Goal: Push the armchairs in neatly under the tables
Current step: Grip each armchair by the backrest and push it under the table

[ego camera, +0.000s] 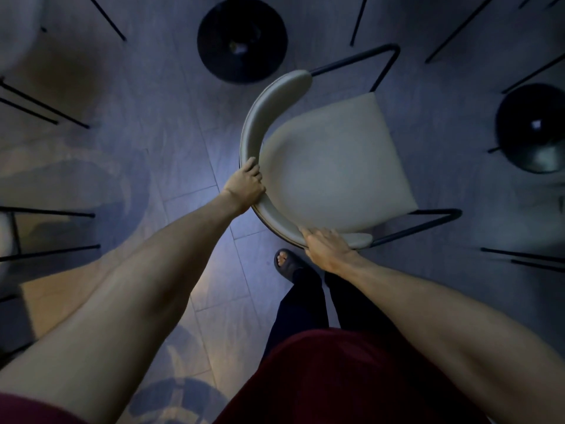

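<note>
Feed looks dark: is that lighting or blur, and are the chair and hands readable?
Head view: dim bluish light, warm patch on the floor lower left, wide-angle bending at the edges, slight softness; armchair, left hand and right hand gripping its backrest are readable.

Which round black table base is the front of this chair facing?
The right-edge base: the front of the armchair faces it. The top-centre base lies sideways of the seat, beside one armrest tip.

No readable text, label or number anywhere.
</note>
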